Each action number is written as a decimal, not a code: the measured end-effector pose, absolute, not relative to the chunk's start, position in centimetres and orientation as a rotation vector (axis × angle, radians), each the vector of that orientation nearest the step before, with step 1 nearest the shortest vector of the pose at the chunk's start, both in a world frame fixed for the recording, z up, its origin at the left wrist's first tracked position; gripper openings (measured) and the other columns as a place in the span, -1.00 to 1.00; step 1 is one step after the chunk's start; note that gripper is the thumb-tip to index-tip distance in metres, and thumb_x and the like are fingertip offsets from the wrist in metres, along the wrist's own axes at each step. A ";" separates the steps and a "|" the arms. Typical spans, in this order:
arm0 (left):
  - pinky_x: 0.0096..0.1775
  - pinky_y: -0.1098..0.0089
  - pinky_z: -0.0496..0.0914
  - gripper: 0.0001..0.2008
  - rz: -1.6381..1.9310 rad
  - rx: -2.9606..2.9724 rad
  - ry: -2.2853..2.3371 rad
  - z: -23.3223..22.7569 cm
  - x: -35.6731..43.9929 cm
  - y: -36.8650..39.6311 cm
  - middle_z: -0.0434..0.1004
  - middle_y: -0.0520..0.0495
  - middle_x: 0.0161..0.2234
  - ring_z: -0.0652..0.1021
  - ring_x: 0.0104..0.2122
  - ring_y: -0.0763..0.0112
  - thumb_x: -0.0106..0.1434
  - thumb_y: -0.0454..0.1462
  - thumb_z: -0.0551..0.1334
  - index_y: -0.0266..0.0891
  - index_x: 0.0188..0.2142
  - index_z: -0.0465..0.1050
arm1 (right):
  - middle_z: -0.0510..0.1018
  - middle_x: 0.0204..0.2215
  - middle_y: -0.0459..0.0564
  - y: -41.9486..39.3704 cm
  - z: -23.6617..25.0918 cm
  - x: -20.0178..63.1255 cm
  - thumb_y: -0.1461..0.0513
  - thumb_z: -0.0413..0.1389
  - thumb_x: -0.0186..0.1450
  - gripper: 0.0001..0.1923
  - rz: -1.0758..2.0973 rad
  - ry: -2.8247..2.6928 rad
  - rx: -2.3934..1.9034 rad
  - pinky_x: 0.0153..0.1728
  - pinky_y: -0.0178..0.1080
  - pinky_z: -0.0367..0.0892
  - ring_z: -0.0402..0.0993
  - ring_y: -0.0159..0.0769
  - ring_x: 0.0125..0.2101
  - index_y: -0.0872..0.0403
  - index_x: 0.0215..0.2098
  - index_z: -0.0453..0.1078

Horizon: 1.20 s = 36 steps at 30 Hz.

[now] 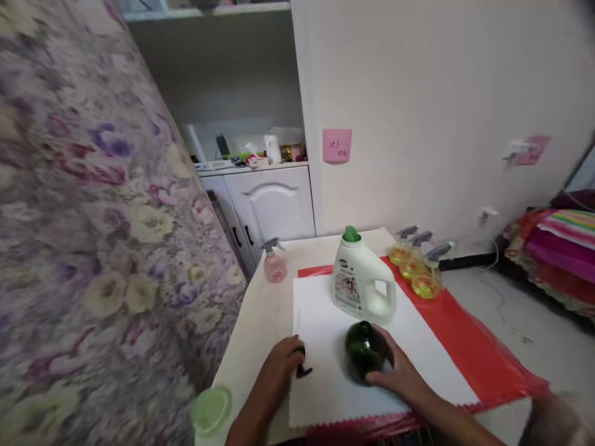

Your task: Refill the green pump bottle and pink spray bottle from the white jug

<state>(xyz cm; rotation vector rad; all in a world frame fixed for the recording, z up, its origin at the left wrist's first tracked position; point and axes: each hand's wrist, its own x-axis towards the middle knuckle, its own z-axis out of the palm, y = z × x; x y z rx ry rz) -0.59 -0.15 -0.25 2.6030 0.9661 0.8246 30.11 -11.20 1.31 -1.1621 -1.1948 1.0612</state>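
My right hand (395,368) is wrapped round a dark green, glossy round bottle (363,353) from its right side. The bottle's short neck points up and away from me. At the left edge of the white sheet, my left hand (281,365) is closed on a small dark bottle top (304,372). A thin, spout-like end sticks out below the fingers, which hide the rest. Beyond the green bottle stands a large white detergent jug (348,272) with a handle on its right. Its green cap (351,234) sits tilted in the mouth.
A pink spray bottle (275,266) stands at the back left. Several yellow spray bottles (426,282) line the right on red cloth (478,341). White paper (320,396) lies under my hands. A light green lid (211,410) is at the front left, near a floral curtain (116,248).
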 end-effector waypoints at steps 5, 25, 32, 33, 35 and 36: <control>0.06 0.15 0.39 -0.68 0.886 2.579 1.063 0.9 -0.3 -1.1 0.55 -0.13 -0.01 0.48 0.04 0.20 0.19 -0.43 0.06 -0.14 -0.19 0.53 | 0.27 0.24 0.12 -8.8 0.4 26.4 0.14 0.39 -0.03 -0.05 0.943 -1.254 -1.137 0.28 0.03 -0.01 0.14 -0.03 0.25 -0.02 0.24 0.07; 0.17 0.12 0.27 -0.55 0.914 2.057 1.037 6.4 6.4 -2.3 0.38 -0.18 0.15 0.39 0.15 0.16 0.24 -0.17 0.20 -0.16 0.12 0.32 | 0.35 0.18 0.14 -10.6 3.0 34.5 0.03 0.23 0.18 -0.44 0.630 -0.987 -1.289 0.17 0.11 0.20 0.31 -0.01 0.14 -0.04 0.10 0.25; 0.19 0.16 0.22 -0.51 0.825 1.924 0.918 7.4 9.6 -2.0 0.44 -0.14 0.10 0.40 0.13 0.15 0.05 -0.32 0.30 -0.18 0.03 0.41 | 0.43 0.10 0.19 -6.0 5.1 37.9 -0.03 0.26 0.12 -0.42 0.590 -0.920 -1.279 0.10 0.07 0.28 0.34 0.03 0.10 0.04 0.02 0.33; 0.19 0.16 0.23 -0.53 0.839 1.911 0.913 7.1 9.8 -2.0 0.46 -0.14 0.07 0.41 0.11 0.15 0.04 -0.34 0.30 -0.18 0.00 0.43 | 0.46 0.07 0.18 -5.3 5.2 37.9 -0.04 0.27 0.11 -0.42 0.599 -0.935 -1.272 0.07 0.05 0.31 0.38 0.02 0.07 0.05 0.00 0.35; 0.18 0.16 0.24 -0.56 0.873 1.894 0.904 6.3 9.9 -2.0 0.48 -0.14 0.05 0.43 0.10 0.16 0.03 -0.36 0.28 -0.17 -0.04 0.45 | 0.54 -0.03 0.14 -4.0 5.3 37.7 -0.04 0.28 0.08 -0.45 0.616 -0.968 -1.259 -0.01 -0.01 0.37 0.46 0.00 -0.02 0.05 -0.05 0.39; 0.18 0.16 0.25 -0.58 0.888 1.892 0.900 6.0 9.9 -2.0 0.49 -0.14 0.05 0.43 0.09 0.16 0.03 -0.36 0.27 -0.17 -0.05 0.46 | 0.58 -0.09 0.12 -3.4 5.3 37.6 -0.05 0.29 0.07 -0.47 0.624 -0.984 -1.255 -0.05 -0.04 0.40 0.49 -0.01 -0.07 0.05 -0.10 0.41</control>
